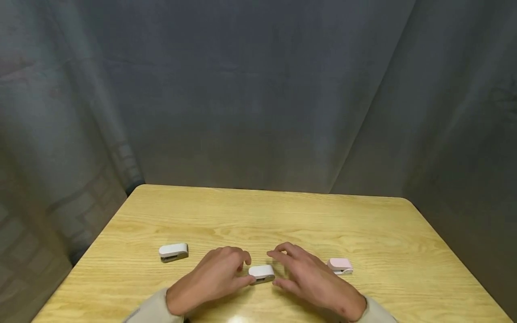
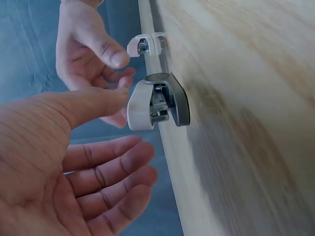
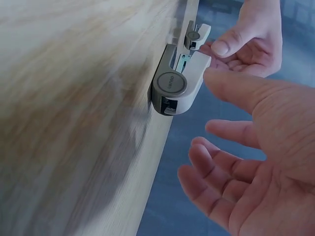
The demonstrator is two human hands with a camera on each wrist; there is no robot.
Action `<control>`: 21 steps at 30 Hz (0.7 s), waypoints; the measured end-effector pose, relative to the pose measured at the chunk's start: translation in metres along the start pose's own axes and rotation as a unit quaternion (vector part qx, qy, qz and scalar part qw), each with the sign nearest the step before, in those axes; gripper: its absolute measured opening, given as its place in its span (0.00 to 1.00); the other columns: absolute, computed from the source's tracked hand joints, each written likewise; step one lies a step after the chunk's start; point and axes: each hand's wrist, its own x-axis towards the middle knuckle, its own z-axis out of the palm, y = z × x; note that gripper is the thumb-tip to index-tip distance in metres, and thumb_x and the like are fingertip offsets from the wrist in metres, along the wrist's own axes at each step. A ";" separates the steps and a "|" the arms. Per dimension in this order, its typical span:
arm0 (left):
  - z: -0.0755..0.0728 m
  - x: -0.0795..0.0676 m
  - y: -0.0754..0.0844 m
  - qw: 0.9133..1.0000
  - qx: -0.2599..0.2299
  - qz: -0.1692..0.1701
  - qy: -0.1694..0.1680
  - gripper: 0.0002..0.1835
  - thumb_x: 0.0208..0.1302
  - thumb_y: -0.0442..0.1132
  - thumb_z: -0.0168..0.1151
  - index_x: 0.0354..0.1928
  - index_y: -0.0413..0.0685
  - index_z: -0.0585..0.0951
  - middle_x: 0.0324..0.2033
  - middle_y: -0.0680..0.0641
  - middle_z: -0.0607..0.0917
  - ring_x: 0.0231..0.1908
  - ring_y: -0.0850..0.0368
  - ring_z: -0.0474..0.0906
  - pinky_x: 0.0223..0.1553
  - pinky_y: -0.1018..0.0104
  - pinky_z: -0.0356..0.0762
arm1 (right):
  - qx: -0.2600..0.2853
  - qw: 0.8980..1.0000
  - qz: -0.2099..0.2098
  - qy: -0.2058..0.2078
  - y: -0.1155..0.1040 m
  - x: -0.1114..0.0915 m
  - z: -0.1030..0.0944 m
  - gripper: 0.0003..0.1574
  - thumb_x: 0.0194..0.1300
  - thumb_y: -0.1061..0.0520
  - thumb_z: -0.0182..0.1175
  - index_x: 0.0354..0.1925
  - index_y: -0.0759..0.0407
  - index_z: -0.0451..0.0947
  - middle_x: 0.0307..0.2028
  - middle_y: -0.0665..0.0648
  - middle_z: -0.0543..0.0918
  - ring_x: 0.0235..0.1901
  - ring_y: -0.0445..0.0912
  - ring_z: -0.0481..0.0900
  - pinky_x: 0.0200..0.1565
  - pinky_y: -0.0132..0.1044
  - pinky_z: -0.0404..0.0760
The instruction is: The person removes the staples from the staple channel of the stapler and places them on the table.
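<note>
A small white-and-grey stapler (image 1: 261, 272) lies on the wooden table between my two hands. My left hand (image 1: 220, 272) is at its left end, thumb tip right by the white top, fingers spread and loosely bent. On the other side my right hand (image 1: 308, 276) has its thumb close to the stapler's right end, the fingers held apart above. In the left wrist view the stapler's metal inside (image 2: 158, 105) shows from its front end. A round grey hinge disc (image 3: 171, 82) faces the right wrist camera. Neither hand grips anything.
A second white-and-grey stapler (image 1: 173, 251) sits left of my left hand. Beyond my right hand is a pink-and-white stapler (image 1: 340, 264), partly hidden by that hand. Dark grey curtains (image 1: 258, 98) hang behind and beside the wooden table (image 1: 258, 211).
</note>
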 end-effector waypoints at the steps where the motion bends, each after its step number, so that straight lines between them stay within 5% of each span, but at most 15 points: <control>1: 0.001 0.002 0.001 1.000 0.004 0.003 0.002 0.16 0.61 0.50 0.77 0.39 0.46 0.87 0.26 0.59 0.82 0.24 0.71 0.72 0.24 0.73 0.72 | 0.004 1.000 -0.003 -0.003 0.000 0.001 0.000 0.33 0.72 0.46 0.66 0.69 0.57 0.73 0.58 0.50 0.75 0.45 0.39 0.76 0.44 0.36 0.81; 14: 0.006 0.014 0.001 1.000 0.010 0.004 -0.011 0.10 0.57 0.45 0.80 0.31 0.50 0.86 0.20 0.64 0.75 0.20 0.72 0.67 0.23 0.73 0.68 | 0.029 0.999 -0.009 -0.024 0.001 0.014 0.003 0.27 0.74 0.44 0.62 0.64 0.56 0.78 0.50 0.47 0.79 0.40 0.36 0.74 0.42 0.34 0.78; 21: 0.010 0.014 -0.001 1.000 -0.001 0.007 -0.018 0.10 0.56 0.41 0.79 0.27 0.53 0.83 0.18 0.65 0.71 0.19 0.72 0.64 0.19 0.74 0.64 | 0.075 0.996 -0.003 -0.037 -0.001 0.024 0.007 0.13 0.74 0.49 0.65 0.52 0.51 0.85 0.43 0.42 0.77 0.35 0.34 0.73 0.39 0.29 0.76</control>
